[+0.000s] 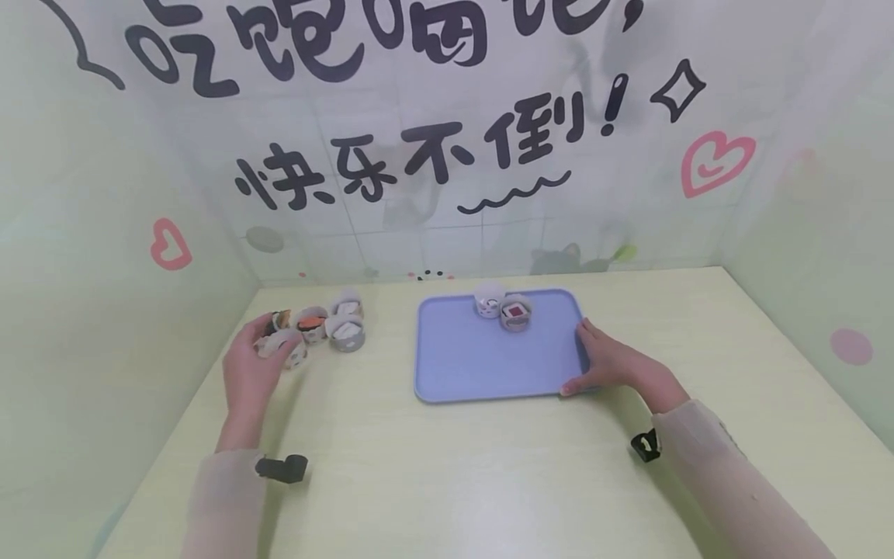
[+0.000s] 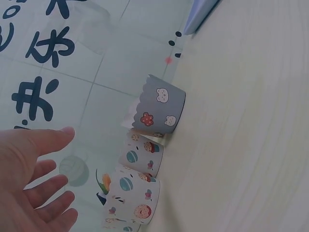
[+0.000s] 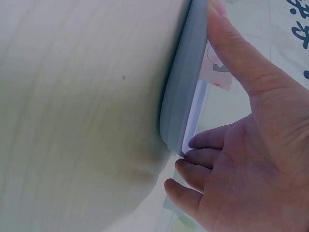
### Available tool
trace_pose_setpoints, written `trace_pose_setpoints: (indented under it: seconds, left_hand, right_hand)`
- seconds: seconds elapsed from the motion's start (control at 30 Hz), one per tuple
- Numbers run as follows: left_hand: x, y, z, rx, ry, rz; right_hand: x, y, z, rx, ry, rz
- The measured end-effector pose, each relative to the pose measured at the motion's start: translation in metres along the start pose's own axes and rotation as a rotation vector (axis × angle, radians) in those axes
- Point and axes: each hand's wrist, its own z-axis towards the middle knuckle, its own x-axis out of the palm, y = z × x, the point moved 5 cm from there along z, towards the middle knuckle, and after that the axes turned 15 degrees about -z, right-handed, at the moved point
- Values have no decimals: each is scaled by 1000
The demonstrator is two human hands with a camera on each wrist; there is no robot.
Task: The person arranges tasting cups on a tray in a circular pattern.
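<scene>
My left hand (image 1: 249,366) is over a cluster of patterned paper baking cups on the left. Its thumb and fingers are spread beside the nearest white cup (image 1: 296,357), and nothing shows between them in the left wrist view. Close by stand a cup with orange contents (image 1: 312,326) and a grey cup (image 2: 164,104) printed with bears. At the right end of the blue tray (image 1: 461,365), my right hand (image 1: 615,363) touches the rim. Its thumb lies along the front edge, with the fingers extended by the right side.
Two more cups stand at the tray's back edge: a white one (image 1: 490,304) and a grey one (image 1: 516,318) with a dark red square inside. Behind the pale wooden table (image 1: 447,466) rises a wall (image 1: 419,241) with printed lettering. Side panels flank the table.
</scene>
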Motion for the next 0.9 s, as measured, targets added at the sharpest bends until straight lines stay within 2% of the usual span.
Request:
trace_pose_setpoints:
  seconds: [0.33,0.63,0.9]
  left_hand:
    - [-4,13,1,-58,-35,-24]
    - [-2,34,6,-160,-5,-37]
    - [4,46,12,-243,16,-109]
  right_hand:
    - [0,-1,1,-7,-13,5]
    - [1,-1,1,-2,-15,7]
    - [0,-1,0,5,16,10]
